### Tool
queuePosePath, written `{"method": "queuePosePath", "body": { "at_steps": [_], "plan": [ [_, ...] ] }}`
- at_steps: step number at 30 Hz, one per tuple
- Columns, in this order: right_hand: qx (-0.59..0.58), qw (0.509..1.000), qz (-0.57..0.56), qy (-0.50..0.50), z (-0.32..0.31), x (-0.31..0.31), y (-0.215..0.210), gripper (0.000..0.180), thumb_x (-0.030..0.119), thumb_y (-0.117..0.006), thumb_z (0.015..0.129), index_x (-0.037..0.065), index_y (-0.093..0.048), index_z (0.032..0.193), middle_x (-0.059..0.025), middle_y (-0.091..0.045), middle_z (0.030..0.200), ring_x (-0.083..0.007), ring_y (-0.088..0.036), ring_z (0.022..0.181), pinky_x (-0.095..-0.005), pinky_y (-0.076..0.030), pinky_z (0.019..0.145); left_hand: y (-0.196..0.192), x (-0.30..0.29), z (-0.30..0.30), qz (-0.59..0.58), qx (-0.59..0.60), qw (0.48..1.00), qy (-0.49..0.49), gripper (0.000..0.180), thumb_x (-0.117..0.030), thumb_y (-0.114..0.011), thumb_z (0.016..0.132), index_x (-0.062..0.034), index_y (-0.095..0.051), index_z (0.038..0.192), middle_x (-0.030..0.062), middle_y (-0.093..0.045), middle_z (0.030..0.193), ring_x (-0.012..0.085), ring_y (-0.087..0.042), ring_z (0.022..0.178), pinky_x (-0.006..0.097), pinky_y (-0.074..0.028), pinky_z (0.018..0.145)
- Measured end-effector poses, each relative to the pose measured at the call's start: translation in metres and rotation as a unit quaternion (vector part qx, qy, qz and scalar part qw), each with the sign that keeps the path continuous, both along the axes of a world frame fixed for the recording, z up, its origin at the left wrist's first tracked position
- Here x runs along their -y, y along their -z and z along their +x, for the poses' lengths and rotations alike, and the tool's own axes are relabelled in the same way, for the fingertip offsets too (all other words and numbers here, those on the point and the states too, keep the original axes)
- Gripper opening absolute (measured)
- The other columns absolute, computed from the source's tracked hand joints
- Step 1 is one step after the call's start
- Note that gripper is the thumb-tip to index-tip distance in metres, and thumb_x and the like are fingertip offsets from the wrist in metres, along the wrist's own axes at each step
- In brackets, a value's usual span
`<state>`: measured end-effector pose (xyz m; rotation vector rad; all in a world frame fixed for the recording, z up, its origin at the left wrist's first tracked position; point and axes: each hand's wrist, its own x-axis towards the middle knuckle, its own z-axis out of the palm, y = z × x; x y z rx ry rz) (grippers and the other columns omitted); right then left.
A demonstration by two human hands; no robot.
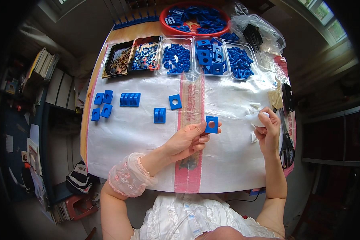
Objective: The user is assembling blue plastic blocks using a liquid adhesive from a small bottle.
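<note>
My left hand [187,141] pinches a blue square plastic piece with a round hole [216,120] above the middle of the table, its fingertips at the left edge. To the right, my right hand [269,130] is closed around a small white rounded object [252,119] that looks like a squeeze bottle; the fingers hide part of it. Small white bits [254,137] lie beside that hand. Beyond my left hand rest a loose blue square piece with a hole [171,97] and a blue ridged block [159,115].
Farther left are another ridged blue block [130,100] and several blue square pieces [107,97]. Along the back stand trays of screws [119,60], nuts [145,54] and blue parts [176,58], before a red basin [164,25]. Black scissors [286,150] lie at the right edge.
</note>
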<state>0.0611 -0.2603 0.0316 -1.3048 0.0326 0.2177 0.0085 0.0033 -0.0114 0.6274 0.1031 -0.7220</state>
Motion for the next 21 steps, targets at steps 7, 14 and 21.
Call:
{"method": "queuePosePath", "body": {
  "at_steps": [7,14,21],
  "plan": [
    [0.001,1.000,-0.001,0.003,0.0001,-0.0003,0.0002,0.017,0.017,-0.065,0.090,0.009,-0.054,0.079,0.0072,-0.046,0.063,0.0020,-0.028,0.048,-0.0169,-0.017,0.041,0.0004,-0.0003,0.0000,0.000,-0.001,1.000,0.004,0.052,-0.038,-0.046,0.103,-0.0006,-0.045,0.138,0.0050,-0.056,0.124,0.0034,-0.038,0.072,0.016,-0.037,0.056],
    [0.002,1.000,-0.001,0.003,0.0000,0.0002,-0.0004,0.016,0.017,-0.064,0.090,0.009,-0.055,0.081,0.0069,-0.047,0.064,0.0021,-0.029,0.048,-0.0166,-0.018,0.041,-0.0002,-0.0007,0.0001,-0.003,0.002,1.000,0.005,0.052,-0.038,-0.047,0.103,-0.0006,-0.046,0.138,0.0049,-0.056,0.124,0.0034,-0.038,0.072,0.015,-0.037,0.056],
    [0.003,1.000,0.000,0.002,0.0002,0.0010,0.0004,0.016,0.017,-0.065,0.090,0.010,-0.055,0.081,0.0070,-0.048,0.065,0.0023,-0.029,0.048,-0.0167,-0.018,0.041,-0.0005,-0.0004,-0.0004,0.000,0.001,1.000,0.002,0.052,-0.039,-0.047,0.103,-0.0007,-0.046,0.138,0.0049,-0.056,0.124,0.0033,-0.039,0.072,0.015,-0.037,0.057]
  ]
}}
